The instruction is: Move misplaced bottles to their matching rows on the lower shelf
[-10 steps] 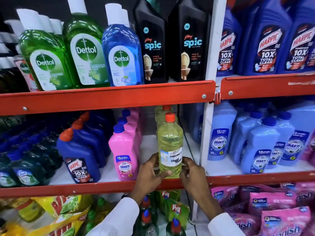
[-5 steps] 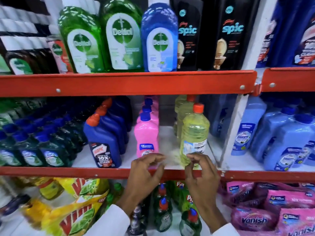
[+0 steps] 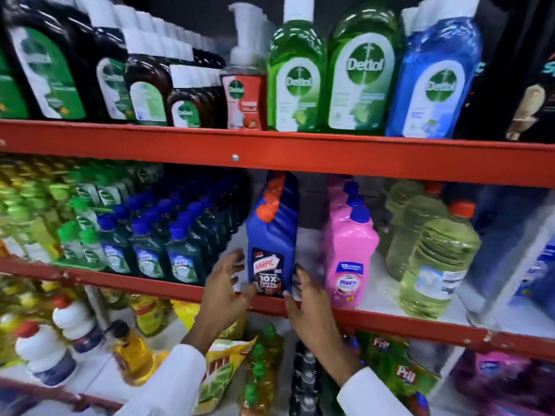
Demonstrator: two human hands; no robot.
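A blue Harpic bottle (image 3: 271, 244) with an orange cap stands at the front of its row on the middle shelf (image 3: 390, 322). My left hand (image 3: 223, 288) is at its left side and my right hand (image 3: 306, 298) at its right side, fingers spread, both at the bottle's base; whether they touch it is unclear. To the right stands a row of pink Shakti bottles (image 3: 348, 253) with blue caps. Further right is a row of pale yellow bottles (image 3: 435, 265) with orange caps.
Dark green bottles with blue caps (image 3: 180, 250) fill the shelf left of the Harpic row. Dettol bottles (image 3: 360, 73) stand on the upper shelf behind a red rail (image 3: 270, 151). Pril packs (image 3: 402, 373) and yellow bottles (image 3: 135, 355) crowd the lowest shelf.
Both hands have let go of the pale yellow bottle and moved left to either side of the blue Harpic bottle. The view has swung left.
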